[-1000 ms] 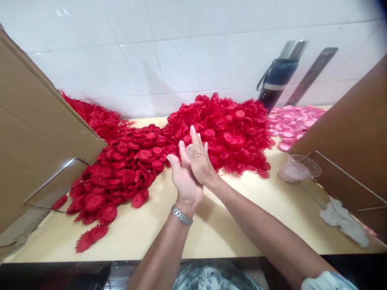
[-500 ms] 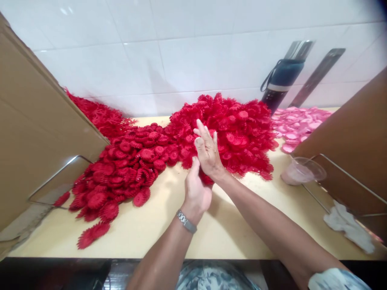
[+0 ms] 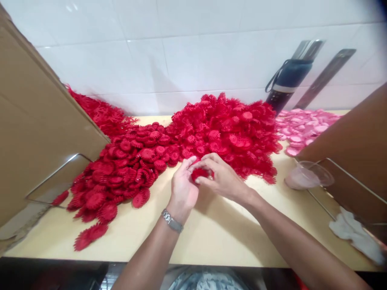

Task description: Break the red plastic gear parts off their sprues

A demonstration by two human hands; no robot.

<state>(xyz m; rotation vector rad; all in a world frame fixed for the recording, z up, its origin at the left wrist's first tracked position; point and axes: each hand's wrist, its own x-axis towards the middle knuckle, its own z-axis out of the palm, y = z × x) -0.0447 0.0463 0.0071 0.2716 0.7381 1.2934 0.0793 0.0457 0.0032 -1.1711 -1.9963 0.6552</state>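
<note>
Over the middle of the pale yellow flat counter (image 3: 217, 241), back from its front edge, a small rounded red piece (image 3: 200, 174), its material too blurred to tell, sits between the left hand (image 3: 184, 186) and the right hand (image 3: 223, 176). Right thumb and fingers curve in and seem to pinch it; the left thumb extends beside it, but I cannot tell how the hidden left fingers lie. A light grip backed by the left palm should keep it from crushing. Just behind the hands stands a tall heap of bright red, thin, fringed discs (image 3: 223, 137), so small finger motions would suit; most room lies toward the front edge, well left of the clear plastic cup (image 3: 302, 175) near the right edge.
</note>
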